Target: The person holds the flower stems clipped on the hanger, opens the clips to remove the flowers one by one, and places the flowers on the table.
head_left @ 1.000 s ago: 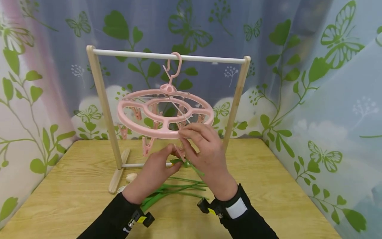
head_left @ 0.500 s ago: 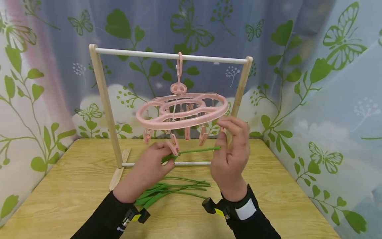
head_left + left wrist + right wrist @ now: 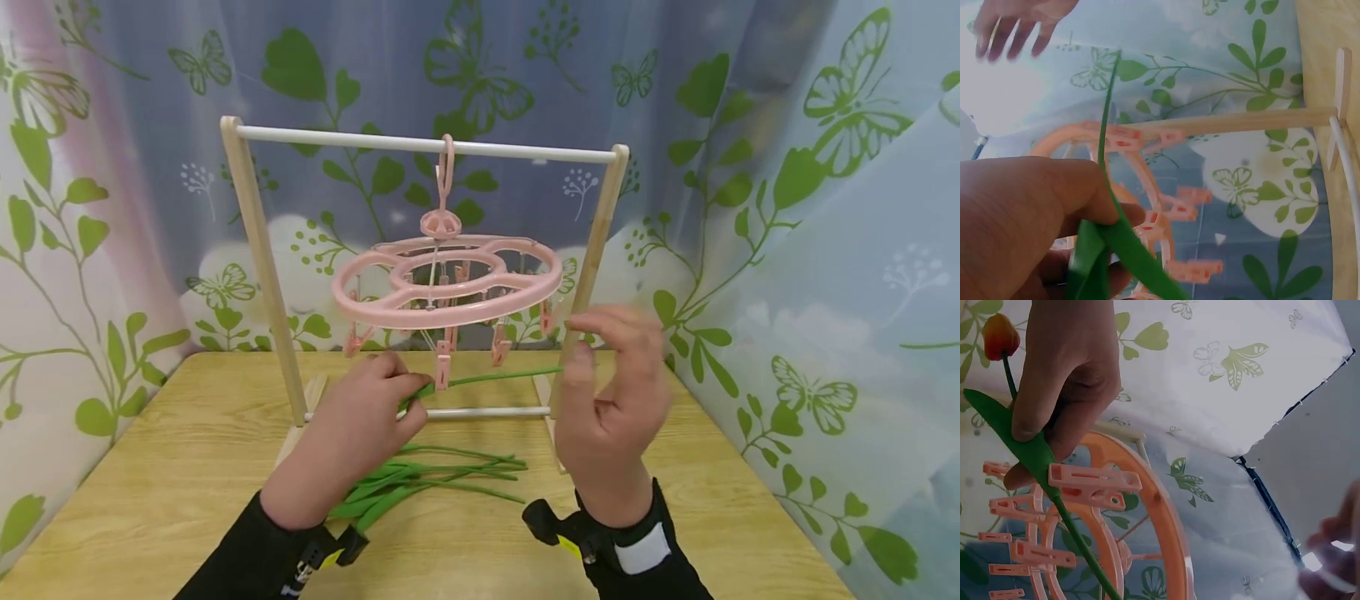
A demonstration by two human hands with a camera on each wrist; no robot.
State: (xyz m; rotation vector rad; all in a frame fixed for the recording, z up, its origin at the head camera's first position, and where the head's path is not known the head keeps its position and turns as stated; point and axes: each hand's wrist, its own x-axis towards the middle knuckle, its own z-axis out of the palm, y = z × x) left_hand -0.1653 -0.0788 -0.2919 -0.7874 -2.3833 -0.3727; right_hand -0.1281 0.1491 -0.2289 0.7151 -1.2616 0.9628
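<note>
A pink round clip hanger [image 3: 442, 317] hangs from the white rod, with several clips below its ring. My left hand [image 3: 352, 425] pinches an artificial tulip by its leaf and stem. In the right wrist view its orange-red bloom [image 3: 1001, 336] shows beyond the fingers. From the left hand the green stem [image 3: 510, 375] runs rightward. One pink clip [image 3: 443, 368] has its lower end at the stem beside the leaf base; how firmly it grips I cannot tell. My right hand [image 3: 615, 400], slightly blurred, is raised right of the hanger, fingers loosely bent, apparently holding nothing.
Several more green tulip stems [image 3: 420, 483] lie on the wooden table below the hanger. A stand with wooden posts [image 3: 258, 242] and a white top rod [image 3: 337, 139] surrounds the hanger. Leaf-patterned curtains [image 3: 787, 275] enclose the back and sides.
My right hand has left the clip and moved right, away from the stem. The hanger has turned and shifted slightly right. My left hand keeps its pinch and has moved a little left.
</note>
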